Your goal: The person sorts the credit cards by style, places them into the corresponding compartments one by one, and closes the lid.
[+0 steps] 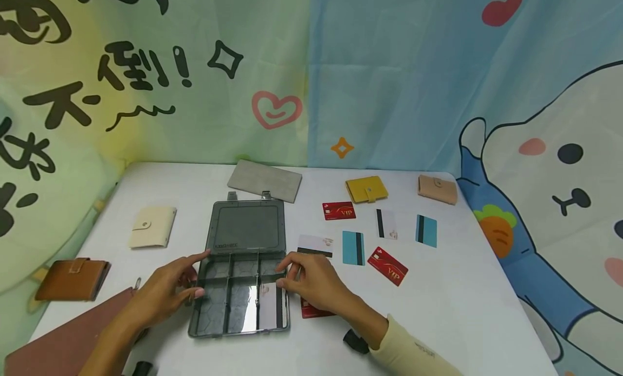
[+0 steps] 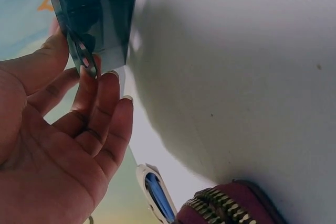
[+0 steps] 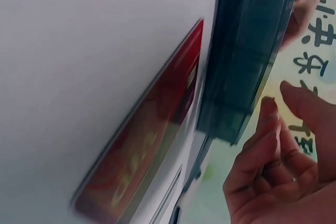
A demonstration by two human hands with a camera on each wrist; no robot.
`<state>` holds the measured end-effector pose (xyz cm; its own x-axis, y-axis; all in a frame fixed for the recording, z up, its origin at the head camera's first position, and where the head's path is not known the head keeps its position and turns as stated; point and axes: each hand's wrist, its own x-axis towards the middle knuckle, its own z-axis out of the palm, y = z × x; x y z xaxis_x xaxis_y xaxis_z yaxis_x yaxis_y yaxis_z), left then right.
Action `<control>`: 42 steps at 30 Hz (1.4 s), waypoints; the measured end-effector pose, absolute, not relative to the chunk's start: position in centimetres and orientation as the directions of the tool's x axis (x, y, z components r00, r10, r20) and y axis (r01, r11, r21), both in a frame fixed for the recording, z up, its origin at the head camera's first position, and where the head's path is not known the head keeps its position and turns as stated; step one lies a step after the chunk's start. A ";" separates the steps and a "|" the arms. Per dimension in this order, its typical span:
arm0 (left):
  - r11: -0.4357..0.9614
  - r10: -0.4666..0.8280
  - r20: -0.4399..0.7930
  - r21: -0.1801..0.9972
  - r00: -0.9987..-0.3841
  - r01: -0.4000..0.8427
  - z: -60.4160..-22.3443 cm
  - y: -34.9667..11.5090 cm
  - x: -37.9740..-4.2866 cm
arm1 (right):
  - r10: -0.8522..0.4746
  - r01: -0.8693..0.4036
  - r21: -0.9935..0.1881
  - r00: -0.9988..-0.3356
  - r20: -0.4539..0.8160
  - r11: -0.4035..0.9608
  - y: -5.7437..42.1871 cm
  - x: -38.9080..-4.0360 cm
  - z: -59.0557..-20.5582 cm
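A grey translucent compartment box (image 1: pixel 208 311) lies with its lid (image 1: pixel 249 227) folded back. In its near right compartment rests a white card (image 1: pixel 269 307) with a black stripe. My left hand (image 1: pixel 165 287) holds the box's left side, its index finger along the lid corner. In the left wrist view, the left hand (image 2: pixel 68 108) has its thumb and fingers at the box wall (image 2: pixel 100 14). Over the right wall is my right hand (image 1: pixel 313 278), thumb and fingertips apart. In the right wrist view, nothing sits between the fingers of the right hand (image 3: pixel 283 166).
Right of the box lie several cards, including a red card (image 1: pixel 388 266) and a blue card (image 1: pixel 353 248). Another red card (image 1: pixel 311 310) is partly under the right hand. Around them are a yellow wallet (image 1: pixel 367 189), a cream wallet (image 1: pixel 153 227), a brown wallet (image 1: pixel 73 280) and a grey wallet (image 1: pixel 265 179).
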<state>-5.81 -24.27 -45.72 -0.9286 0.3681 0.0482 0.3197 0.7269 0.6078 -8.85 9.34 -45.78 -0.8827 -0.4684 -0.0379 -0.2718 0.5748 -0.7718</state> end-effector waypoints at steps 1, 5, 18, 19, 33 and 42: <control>0.725 0.370 0.051 0.608 -0.927 0.323 -45.7 -24.3 -5.8 | -0.470 -0.264 -0.779 -0.882 -0.044 0.568 9.6 -9.0 -45.7; 0.723 0.375 0.058 0.607 -0.925 0.331 -45.8 -24.3 -5.8 | -0.455 -0.228 -0.792 -0.888 -0.070 0.566 11.1 -9.7 -45.7; 0.715 0.376 0.054 0.618 -0.925 0.326 -45.9 -24.4 -5.8 | -0.262 -0.116 -0.756 -0.962 -0.076 0.644 21.8 -14.7 -46.8; 0.714 0.376 0.055 0.619 -0.925 0.328 -45.8 -24.4 -5.8 | -0.245 -0.106 -0.745 -0.966 -0.079 0.659 22.9 -15.0 -46.8; 0.716 0.376 0.060 0.615 -0.925 0.331 -45.8 -24.4 -5.9 | -0.036 0.057 -0.591 -0.989 -0.145 0.805 36.7 -18.5 -47.4; 0.717 0.380 0.050 0.615 -0.923 0.329 -46.0 -24.5 -6.0 | -0.007 0.115 -0.506 -0.972 -0.233 0.855 41.6 -19.3 -48.0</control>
